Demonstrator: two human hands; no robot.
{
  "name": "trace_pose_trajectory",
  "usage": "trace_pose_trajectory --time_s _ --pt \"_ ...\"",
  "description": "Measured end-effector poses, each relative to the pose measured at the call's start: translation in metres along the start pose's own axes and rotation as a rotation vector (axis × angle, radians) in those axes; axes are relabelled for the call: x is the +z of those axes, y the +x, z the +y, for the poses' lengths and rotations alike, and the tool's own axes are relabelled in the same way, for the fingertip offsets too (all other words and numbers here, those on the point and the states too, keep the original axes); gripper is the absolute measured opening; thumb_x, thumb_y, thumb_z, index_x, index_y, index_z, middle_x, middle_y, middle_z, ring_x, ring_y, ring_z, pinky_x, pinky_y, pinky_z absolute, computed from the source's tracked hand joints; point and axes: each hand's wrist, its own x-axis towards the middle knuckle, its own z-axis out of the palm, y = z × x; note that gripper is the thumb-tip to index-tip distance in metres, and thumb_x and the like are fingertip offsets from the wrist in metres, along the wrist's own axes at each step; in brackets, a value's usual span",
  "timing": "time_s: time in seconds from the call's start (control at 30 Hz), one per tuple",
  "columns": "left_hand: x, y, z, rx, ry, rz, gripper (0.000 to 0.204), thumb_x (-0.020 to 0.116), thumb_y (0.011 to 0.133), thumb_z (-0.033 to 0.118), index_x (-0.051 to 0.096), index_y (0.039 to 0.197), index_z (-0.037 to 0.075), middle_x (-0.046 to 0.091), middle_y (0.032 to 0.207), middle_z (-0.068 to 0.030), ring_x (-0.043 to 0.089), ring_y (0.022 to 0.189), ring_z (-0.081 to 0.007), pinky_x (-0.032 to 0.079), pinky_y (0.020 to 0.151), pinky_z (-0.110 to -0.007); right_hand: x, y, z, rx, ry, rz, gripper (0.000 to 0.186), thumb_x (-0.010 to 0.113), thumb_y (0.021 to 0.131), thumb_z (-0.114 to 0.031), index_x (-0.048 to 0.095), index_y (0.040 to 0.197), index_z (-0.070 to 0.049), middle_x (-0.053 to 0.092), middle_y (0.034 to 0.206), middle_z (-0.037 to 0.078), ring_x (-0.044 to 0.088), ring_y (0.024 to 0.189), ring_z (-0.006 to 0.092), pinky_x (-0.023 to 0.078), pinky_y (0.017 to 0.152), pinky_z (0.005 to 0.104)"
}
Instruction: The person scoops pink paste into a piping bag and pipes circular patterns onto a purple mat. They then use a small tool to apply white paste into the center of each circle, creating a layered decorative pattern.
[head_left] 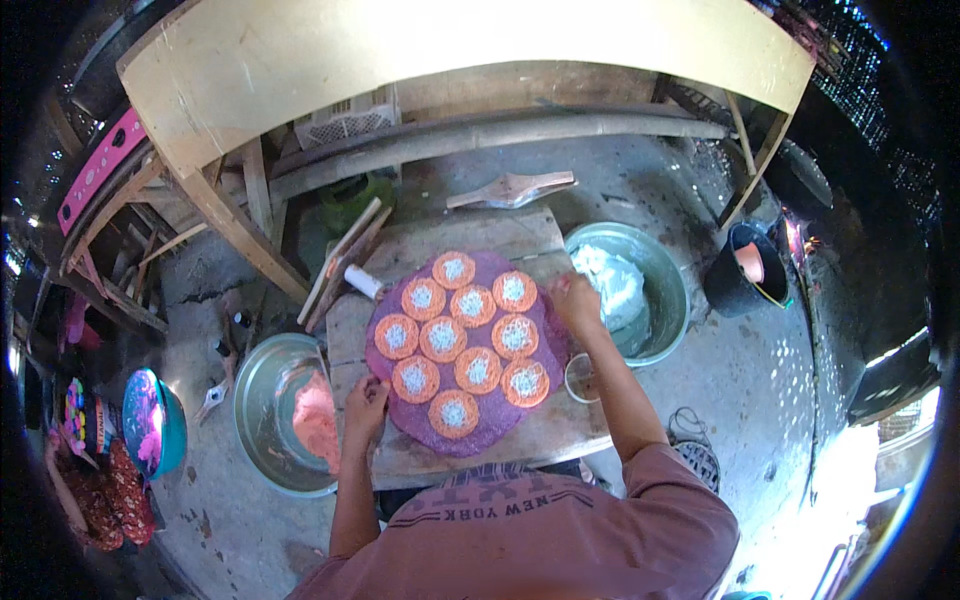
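A round purple sheet (497, 438), perhaps dough, lies flat on a low wooden board (540, 235). Spread over it are several orange discs (443, 340), each topped with a heap of white shreds. At the sheet's lower left edge, my left hand (363, 408) is closed, its fingertips pinching the rim. My right hand (575, 303) is closed by the sheet's upper right side, close to a basin (672, 340) holding a white mass (612, 285). What its fingers hold, if anything, is hidden. A small clear cup (582, 378) sits below my right forearm.
On the left stands a basin (262, 440) with pink-orange paste (316, 425). A white cylinder (363, 282) and wooden sticks (345, 262) lie at the board's left. Beyond are a wooden stool (510, 190) and a pale table (480, 50). A dark bucket (735, 290) stands right.
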Motion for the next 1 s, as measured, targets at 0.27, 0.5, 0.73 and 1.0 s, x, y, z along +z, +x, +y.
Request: trace_pose_trajectory --time_s 0.27,0.5,0.73,1.0 --pt "-0.001 -0.015 0.024 0.115 0.160 0.153 0.030 0.065 0.088 0.023 0.063 0.099 -0.005 0.063 0.076 -0.0077 0.059 0.069 -0.0127 0.047 0.063 -0.028 0.001 0.183 -0.105 -0.318 -0.353 -0.139 0.071 0.027 0.091 -0.062 0.038 0.143 -0.015 0.030 0.152 0.013 0.028 0.139 0.0357 0.014 0.113 0.0568" --pt "0.006 -0.017 0.021 0.105 0.048 0.260 0.022 0.064 0.088 0.017 0.063 0.095 -0.005 0.062 0.070 -0.0061 0.056 0.063 -0.0095 0.045 0.058 -0.025 0.053 0.177 -0.095 -0.195 -0.357 -0.159 0.064 0.018 0.096 -0.052 0.046 0.139 -0.014 0.037 0.149 0.010 0.029 0.139 0.0340 0.010 0.112 0.0599" --pt "0.005 -0.017 0.021 0.150 0.149 0.269 0.018 0.063 0.089 0.013 0.064 0.095 -0.004 0.062 0.069 -0.0054 0.056 0.061 -0.0089 0.044 0.056 -0.025 0.040 0.173 -0.095 -0.257 -0.374 -0.181 0.054 0.024 0.098 -0.047 0.055 0.132 -0.017 0.042 0.146 0.007 0.034 0.136 0.0349 0.015 0.110 0.0605" --pt "0.005 -0.018 0.027 0.131 0.108 0.270 0.018 0.063 0.089 0.013 0.063 0.096 -0.004 0.062 0.070 -0.0058 0.055 0.062 -0.0087 0.044 0.057 -0.025 0.058 0.187 -0.075 -0.421 -0.144 0.079 0.049 0.040 0.095 -0.047 0.064 0.119 -0.012 0.051 0.136 0.012 0.042 0.129 0.0339 0.023 0.107 0.0584"
